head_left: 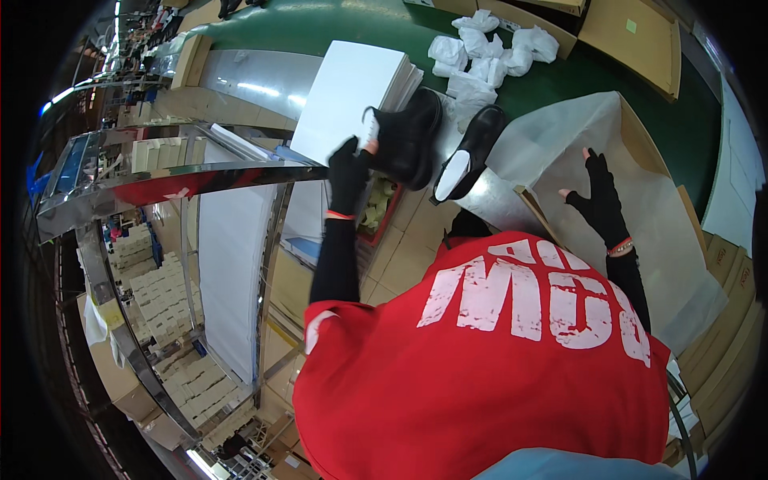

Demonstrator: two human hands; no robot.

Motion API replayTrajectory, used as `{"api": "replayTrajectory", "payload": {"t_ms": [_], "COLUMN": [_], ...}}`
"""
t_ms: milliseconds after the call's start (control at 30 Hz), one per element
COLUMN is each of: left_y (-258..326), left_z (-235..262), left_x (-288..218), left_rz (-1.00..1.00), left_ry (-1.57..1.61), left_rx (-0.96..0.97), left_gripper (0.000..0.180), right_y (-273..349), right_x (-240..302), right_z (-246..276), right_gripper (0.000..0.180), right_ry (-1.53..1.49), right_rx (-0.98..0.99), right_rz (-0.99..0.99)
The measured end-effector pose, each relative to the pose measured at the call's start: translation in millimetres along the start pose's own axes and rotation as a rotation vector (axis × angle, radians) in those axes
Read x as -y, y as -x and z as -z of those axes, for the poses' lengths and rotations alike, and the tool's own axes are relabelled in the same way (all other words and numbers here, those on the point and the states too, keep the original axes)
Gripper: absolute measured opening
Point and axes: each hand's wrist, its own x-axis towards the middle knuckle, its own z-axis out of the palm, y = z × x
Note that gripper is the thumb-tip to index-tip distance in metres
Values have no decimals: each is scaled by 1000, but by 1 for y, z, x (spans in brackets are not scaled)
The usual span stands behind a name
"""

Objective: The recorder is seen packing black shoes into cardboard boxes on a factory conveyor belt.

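Hands in black fingerless gloves work apart: the left hand (349, 172) grips a black boot (408, 136) beside a second shoe (472, 148), while the right hand (598, 196) spreads open on tissue paper (560, 144) lining a cardboard box (640, 144), near stacked white sheets (352, 96).

Paper stack (352, 96) left of shoes (408, 136); open box (632, 144) right.

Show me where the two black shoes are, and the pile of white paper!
Left black shoe (408, 136): head view, on its upper side.
Right black shoe (474, 148): head view, on its black upper above the white insole.
Stack of white sheets (348, 100): head view, on the top sheet's middle.
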Motion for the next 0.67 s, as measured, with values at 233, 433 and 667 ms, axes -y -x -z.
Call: {"api": "replayTrajectory", "payload": {"t_ms": [233, 433, 667], "left_y": [-10, -16, -26], "left_z": [105, 21, -136], "left_x": [-179, -267, -205], "left_rz": [-312, -412, -410], "left_ry": [-97, -110, 446], "left_rx": [503, 942, 1037], "left_gripper": [43, 47, 51], "right_y": [-8, -20, 54], "right_x": [81, 122, 19], "right_z": [71, 99, 78], "right_gripper": [94, 73, 57], "right_ry": [-604, -743, -1396], "right_rx": [78, 307, -204], "right_rz": [57, 21, -416]}}
